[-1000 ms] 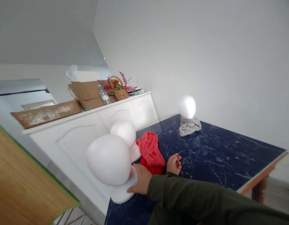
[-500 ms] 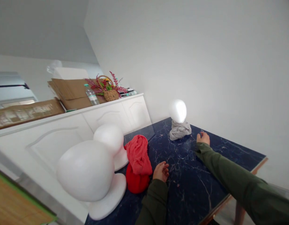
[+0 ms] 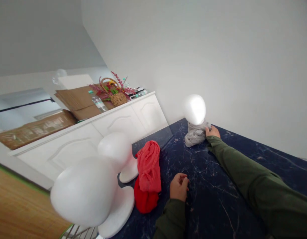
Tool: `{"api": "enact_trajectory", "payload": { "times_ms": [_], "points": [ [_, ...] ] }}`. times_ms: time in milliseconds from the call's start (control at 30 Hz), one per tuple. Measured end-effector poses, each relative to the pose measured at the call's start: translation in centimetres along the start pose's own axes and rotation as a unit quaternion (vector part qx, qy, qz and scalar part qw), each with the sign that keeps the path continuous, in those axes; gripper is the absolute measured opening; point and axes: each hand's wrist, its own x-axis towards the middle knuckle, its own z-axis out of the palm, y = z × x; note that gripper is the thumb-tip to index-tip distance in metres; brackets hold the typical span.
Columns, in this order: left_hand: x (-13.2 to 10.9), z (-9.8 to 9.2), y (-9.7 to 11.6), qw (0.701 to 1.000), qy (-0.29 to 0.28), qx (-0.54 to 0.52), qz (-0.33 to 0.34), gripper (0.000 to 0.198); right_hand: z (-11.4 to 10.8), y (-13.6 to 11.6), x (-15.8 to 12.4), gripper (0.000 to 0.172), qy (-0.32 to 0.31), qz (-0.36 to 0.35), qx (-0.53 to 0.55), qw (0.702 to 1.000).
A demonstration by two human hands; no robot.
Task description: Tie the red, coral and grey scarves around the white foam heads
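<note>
At the far end of the dark blue marbled table, a white mannequin head stands with a crumpled grey scarf around its base. My right hand reaches to the scarf's right side, its thumb on the cloth and its fingers closed at the edge, partly hidden. Nearer me, my left hand rests over the table with fingers curled together and nothing visible in them. Left of it lies a coral-pink scarf, bunched and overlapping a bright red cloth.
Two more white mannequin heads, a large near one and a smaller one behind, stand at the table's left. A white cabinet carries cardboard boxes, a plastic bottle and a flower basket. A wall borders the table's far side.
My right hand has moved from the bare tabletop to the grey scarf and closed at its edge. My left hand has turned over, back upward. The camera view has shifted slightly.
</note>
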Motion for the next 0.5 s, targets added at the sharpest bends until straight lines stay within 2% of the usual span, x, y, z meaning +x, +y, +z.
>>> {"api": "enact_trajectory", "payload": {
  "times_ms": [167, 300, 500],
  "points": [
    [1.3, 0.8, 0.4, 0.999, 0.038, 0.011, -0.009, 0.009, 1.8, -0.4, 1.4, 0.051, -0.035, -0.007, -0.010, 0.999],
    [1.6, 0.9, 0.5, 0.999, 0.044, 0.013, -0.019, 0.009, 2.4, -0.6, 1.9, 0.049, -0.012, 0.007, -0.031, 0.999],
    [1.6, 0.9, 0.4, 0.999, 0.037, 0.017, -0.027, 0.013, 2.4, -0.9, 3.1, 0.032, -0.022, 0.046, 0.020, 0.998]
  ]
}}
